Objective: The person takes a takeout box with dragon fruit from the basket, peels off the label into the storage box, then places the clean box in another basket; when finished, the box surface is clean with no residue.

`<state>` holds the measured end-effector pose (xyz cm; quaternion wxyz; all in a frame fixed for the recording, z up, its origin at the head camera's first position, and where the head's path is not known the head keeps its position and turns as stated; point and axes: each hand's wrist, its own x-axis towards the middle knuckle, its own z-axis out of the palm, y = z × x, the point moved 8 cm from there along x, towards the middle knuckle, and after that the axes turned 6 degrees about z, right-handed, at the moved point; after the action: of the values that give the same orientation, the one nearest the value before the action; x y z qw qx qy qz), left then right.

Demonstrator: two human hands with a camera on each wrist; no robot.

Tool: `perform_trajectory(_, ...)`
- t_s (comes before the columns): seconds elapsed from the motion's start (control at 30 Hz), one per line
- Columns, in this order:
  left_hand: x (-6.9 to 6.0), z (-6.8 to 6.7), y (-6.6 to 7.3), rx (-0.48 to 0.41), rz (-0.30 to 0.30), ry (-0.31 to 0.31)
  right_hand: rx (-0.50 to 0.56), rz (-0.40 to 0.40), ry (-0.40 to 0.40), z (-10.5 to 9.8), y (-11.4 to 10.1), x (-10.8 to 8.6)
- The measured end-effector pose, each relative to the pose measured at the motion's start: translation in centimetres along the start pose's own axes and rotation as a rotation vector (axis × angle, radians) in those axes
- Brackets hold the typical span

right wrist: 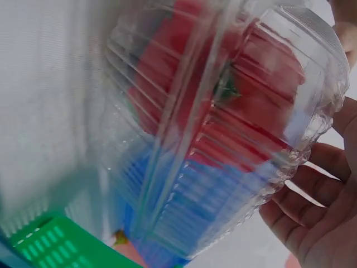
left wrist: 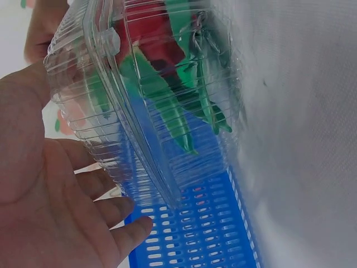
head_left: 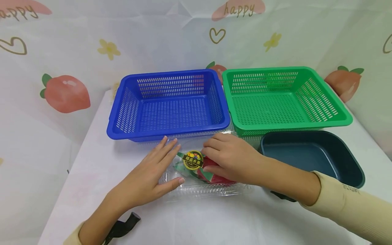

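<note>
A clear plastic clamshell box lies closed in front of the baskets, with a round black-and-yellow fruit label on its lid. Through its walls show a red item and green leaf-like pieces; their exact kind is unclear. My left hand is at the box's left side, fingers fairly straight and thumb spread, touching the lid's edge. My right hand rests on the right part of the lid, fingers slightly bent against the plastic. Neither hand grips around the box.
Behind the box stand a blue basket and, to its right, a green basket. A dark blue tub sits at right, near the right forearm. Black straps hang at the wrists. A white cloth covers the table.
</note>
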<state>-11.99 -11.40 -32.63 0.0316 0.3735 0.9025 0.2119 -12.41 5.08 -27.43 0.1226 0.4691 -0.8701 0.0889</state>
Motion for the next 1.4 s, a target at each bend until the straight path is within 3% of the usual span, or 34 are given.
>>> perform_trajectory(0.37,0.1,0.1,-0.1,0.012,-0.001,-0.002,-0.107,0.06,-0.216,0.7,-0.6,2.2)
perform_trajectory(0.6,0.1,0.2,-0.1,0.015,0.001,0.003,-0.203,0.022,-0.235,0.6,-1.1,2.8)
perform_trajectory(0.73,0.1,0.2,-0.1,0.017,0.004,0.002,-0.276,-0.053,-0.242,0.8,-1.5,2.5)
perform_trajectory(0.87,0.1,0.2,0.0,0.017,0.017,0.011,-0.37,-0.181,-0.211,0.9,-2.2,1.8)
perform_trajectory(1.07,0.1,0.1,0.1,0.012,0.028,0.022,-0.435,-0.36,-0.048,0.9,-3.5,0.5)
perform_trajectory(1.2,0.1,0.1,0.1,0.009,0.02,0.019,-0.438,-0.406,0.013,1.0,-3.8,0.2)
perform_trajectory(1.4,0.1,0.1,0.1,0.006,0.011,0.01,-0.373,-0.406,0.071,1.2,-3.5,0.1)
